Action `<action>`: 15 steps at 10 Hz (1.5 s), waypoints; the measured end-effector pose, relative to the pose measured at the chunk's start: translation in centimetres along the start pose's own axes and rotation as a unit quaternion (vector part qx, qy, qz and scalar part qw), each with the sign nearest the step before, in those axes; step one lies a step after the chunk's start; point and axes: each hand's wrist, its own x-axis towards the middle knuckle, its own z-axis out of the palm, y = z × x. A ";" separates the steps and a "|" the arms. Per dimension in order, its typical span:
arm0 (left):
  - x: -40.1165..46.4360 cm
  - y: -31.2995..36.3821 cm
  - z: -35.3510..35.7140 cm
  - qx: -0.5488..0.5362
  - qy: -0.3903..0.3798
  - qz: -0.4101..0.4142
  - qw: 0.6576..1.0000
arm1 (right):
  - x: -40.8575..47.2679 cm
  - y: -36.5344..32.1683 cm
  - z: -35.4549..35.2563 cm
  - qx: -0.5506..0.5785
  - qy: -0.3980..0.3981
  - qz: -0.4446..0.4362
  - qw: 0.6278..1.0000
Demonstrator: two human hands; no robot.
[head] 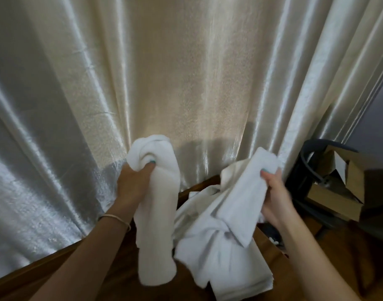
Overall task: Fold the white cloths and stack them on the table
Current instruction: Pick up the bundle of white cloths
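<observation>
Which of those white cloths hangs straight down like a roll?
The cloth in the left hand: that cloth hangs bunched in one long roll. The cloth in the right hand spreads open, and the others lie piled beneath.

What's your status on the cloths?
Left hand gripping one white cloth, right hand another. Loose cloth heap on table. Nothing folded visibly.

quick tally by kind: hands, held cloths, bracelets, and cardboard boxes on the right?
Hands: 2, left hand and right hand
Held white cloths: 2, left cloth and right cloth
Bracelet: 1
Cardboard boxes: 2, roughly
Total: 7
</observation>
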 end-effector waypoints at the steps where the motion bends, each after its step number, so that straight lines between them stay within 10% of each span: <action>1: -0.7 0.4 0.2 0.019 0.025 -0.018 0.999 | -2.8 -4.7 3.2 -0.141 0.006 -0.130 0.981; 4: -4.1 3.2 1.5 -0.246 -0.251 -0.152 0.924 | -7.0 -2.2 11.2 -0.504 -0.208 -0.335 0.768; 6: -5.8 2.9 2.1 -0.383 -0.374 -0.181 0.825 | -5.8 0.4 11.0 -0.450 -0.270 -0.071 0.848; 7: -5.9 2.4 1.4 -0.420 -0.385 -0.183 0.801 | -5.1 1.6 10.5 -0.552 -0.189 -0.134 0.801; 8: -6.0 2.9 0.4 -0.436 -0.411 -0.206 0.774 | -4.6 2.8 10.3 -0.505 -0.131 -0.179 0.834; 9: -6.2 3.4 1.3 -0.349 -0.378 -0.178 0.839 | -4.5 3.8 10.5 -0.448 -0.259 -0.143 0.843; 10: -5.9 2.9 1.1 -0.257 -0.313 -0.139 0.904 | -2.7 3.9 9.0 -0.215 -0.306 0.006 0.928; 11: -4.1 1.9 -0.7 -0.207 -0.228 -0.167 0.937 | 1.5 4.5 5.2 -0.066 -0.025 0.066 0.995; 12: -2.3 1.5 -1.8 -0.162 -0.167 -0.170 0.958 | 5.5 6.8 1.3 -0.208 0.197 0.147 0.947; 13: -1.1 1.1 -2.1 -0.120 -0.129 -0.163 0.971 | 7.1 10.2 -0.1 -0.234 0.252 0.262 0.902; 15: -0.1 1.0 -3.2 -0.105 -0.169 -0.170 0.965 | 8.7 14.7 1.2 -0.254 0.162 0.288 0.909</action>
